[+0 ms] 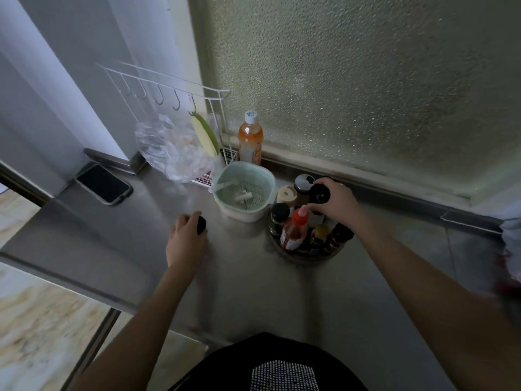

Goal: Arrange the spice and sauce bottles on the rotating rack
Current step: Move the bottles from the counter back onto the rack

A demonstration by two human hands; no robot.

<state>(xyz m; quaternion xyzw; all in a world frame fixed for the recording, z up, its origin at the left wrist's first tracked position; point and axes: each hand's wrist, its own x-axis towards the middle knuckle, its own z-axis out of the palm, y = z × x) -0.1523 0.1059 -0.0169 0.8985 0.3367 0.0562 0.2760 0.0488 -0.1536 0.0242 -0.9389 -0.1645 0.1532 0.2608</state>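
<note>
Lowering a black-capped bottle (319, 194), gripped in the right hand (335, 201), onto the crowded round rotating rack (298, 256); closing the left hand (184, 238) around another dark-capped bottle (202, 224) on the steel counter (239, 292), likely next.

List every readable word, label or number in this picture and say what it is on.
None can be read.
Orange drink bottle: cap marks and label too blurred.
Red sauce bottle on the rotating rack: label print too small.
Dark bottles beside it: labels illegible.
Phone: screen dark.
</note>
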